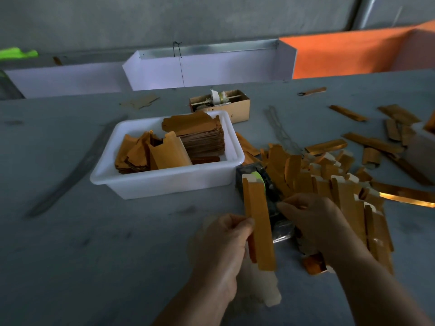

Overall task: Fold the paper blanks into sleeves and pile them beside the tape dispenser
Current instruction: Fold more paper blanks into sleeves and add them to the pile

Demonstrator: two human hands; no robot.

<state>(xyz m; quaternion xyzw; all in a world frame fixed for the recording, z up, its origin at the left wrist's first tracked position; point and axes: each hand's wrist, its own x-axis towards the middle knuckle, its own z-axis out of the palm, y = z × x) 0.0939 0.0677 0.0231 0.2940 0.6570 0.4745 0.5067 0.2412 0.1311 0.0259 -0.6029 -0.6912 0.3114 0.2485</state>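
At lower centre of the frame, the left hand (223,241) pinched a folded orange sleeve (259,227) by its long edge, tilting it upright, probably so the crease stayed shut for taping. The right hand (313,220) reached toward the dark tape dispenser (256,182) just behind the sleeve; whether its fingers held anything I could not tell. Finished sleeves (341,184) lay heaped right of the dispenser, thin, stiff, some glossy. Flat paper blanks (197,132), with notched ends, sat stacked in the white plastic tub (164,182) at centre left, within easy reach on the grey worktop (70,255).
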